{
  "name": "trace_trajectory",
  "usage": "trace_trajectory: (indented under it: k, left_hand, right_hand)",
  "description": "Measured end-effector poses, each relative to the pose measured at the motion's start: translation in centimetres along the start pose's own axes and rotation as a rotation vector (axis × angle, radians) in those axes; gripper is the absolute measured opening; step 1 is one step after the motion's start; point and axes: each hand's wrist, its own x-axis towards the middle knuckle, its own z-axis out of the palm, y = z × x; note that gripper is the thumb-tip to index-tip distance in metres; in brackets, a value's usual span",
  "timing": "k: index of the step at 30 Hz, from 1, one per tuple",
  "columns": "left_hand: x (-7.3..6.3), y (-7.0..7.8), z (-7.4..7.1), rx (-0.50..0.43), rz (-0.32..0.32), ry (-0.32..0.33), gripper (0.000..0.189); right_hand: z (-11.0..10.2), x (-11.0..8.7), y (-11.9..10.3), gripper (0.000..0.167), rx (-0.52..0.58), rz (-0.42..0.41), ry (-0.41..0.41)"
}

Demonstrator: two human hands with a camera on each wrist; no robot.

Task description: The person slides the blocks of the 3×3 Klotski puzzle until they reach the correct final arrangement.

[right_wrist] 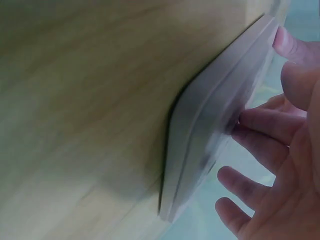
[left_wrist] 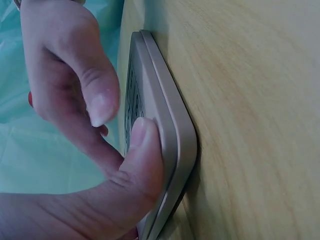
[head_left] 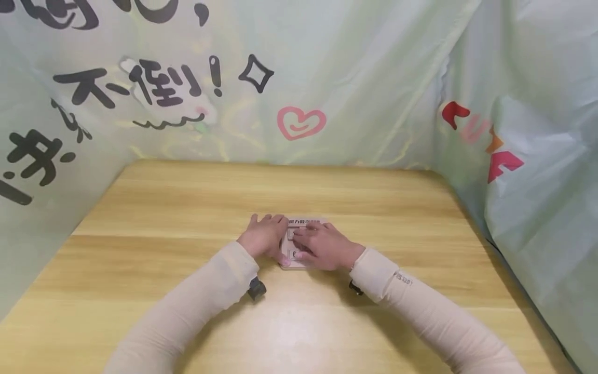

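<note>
A flat, pale number puzzle board [head_left: 293, 263] with rounded corners lies on the table. Dark printed characters run along its far edge, and framed digits show on its top. My left hand [head_left: 265, 236] grips its left side, with the thumb on the near left corner; in the left wrist view that thumb presses on the rim of the board [left_wrist: 172, 120]. Over the right part of the board, my right hand [head_left: 329, 246] touches the top with its fingertips. The right wrist view has these fingers [right_wrist: 267, 125] slightly bent against the top face. Both hands cover much of the digits.
The wooden table [head_left: 187, 197] stretches out around the board. A pale green printed curtain [head_left: 374, 78] hangs behind the table and along both sides. Dark wrist devices are strapped under both light sleeves [head_left: 201, 301].
</note>
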Motion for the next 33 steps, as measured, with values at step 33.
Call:
trace_trajectory:
  k: [33]
  left_hand:
    - [0.1, -0.2, 0.0, -0.019, -0.003, 0.002, 0.107]
  right_hand:
    - [-0.2, -0.8, 0.5, 0.053, 0.028, 0.049, 0.017]
